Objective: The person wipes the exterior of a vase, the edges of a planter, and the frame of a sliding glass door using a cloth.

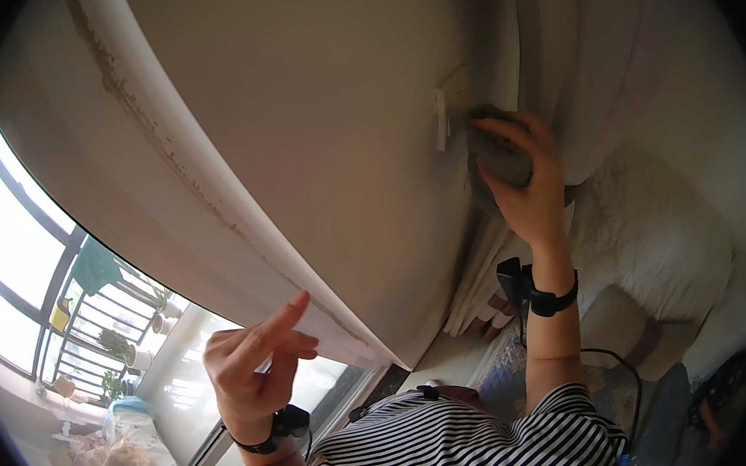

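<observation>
A dark grey cloth or pad (pixel 503 154) is gripped between the thumb and fingers of my right hand (pixel 534 174), close to the wall (pixel 330 116). Just left of it, a white wall switch or socket plate (pixel 441 120) shows edge-on. My left hand (pixel 255 362) is raised near the wall's lower corner edge, with nothing in it and its fingers apart, some of them bent. Along the white wall edge runs a strip of peeling, flaked paint (pixel 125 101). Each wrist wears a black strap with a small device.
Pale curtains (pixel 485 276) hang below my right hand. Beyond stands a covered piece of furniture with a cushion (pixel 615 321). At the lower left are a window (pixel 15 215), a rack with potted plants (pixel 139 358) and a filled plastic bag (pixel 129 438). A black cable runs beside my right arm.
</observation>
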Available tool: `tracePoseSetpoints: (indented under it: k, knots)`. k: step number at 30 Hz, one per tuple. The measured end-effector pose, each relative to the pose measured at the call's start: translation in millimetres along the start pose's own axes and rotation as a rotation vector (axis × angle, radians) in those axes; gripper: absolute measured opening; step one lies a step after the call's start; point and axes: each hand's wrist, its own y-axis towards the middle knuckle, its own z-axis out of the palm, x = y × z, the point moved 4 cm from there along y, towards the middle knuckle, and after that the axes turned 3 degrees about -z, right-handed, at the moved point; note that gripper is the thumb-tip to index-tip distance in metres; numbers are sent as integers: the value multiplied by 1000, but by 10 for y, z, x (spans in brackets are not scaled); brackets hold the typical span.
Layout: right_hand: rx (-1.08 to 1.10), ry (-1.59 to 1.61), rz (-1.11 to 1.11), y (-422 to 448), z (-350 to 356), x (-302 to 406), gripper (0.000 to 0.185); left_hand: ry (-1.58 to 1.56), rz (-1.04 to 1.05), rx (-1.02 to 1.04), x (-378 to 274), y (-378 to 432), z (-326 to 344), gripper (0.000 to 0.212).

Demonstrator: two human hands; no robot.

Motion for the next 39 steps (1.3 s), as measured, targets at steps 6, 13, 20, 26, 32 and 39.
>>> tracePoseSetpoints:
  k: [6,13,20,26,32,39]
  knots:
    - [-26,-63,-23,20,215,57,47,-27,-16,-423,391,-186,-291,24]
    - [103,-80,57,-408,204,22,43,79,47,-492,572,-357,-517,23]
    - [226,1308,420,-852,311,1077,79,-291,-92,-15,715,-299,-185,69]
    - [478,1573,248,-819,939,1747,65,-1196,-549,318,790,-667,6,131]
    - [479,1123,217,-1027,1226,1786,55,-959,-518,61,984,-799,-322,56]
    - [459,1059,315,-1270,1464,1882,49,-883,-381,-94,1155,-980,-593,42]
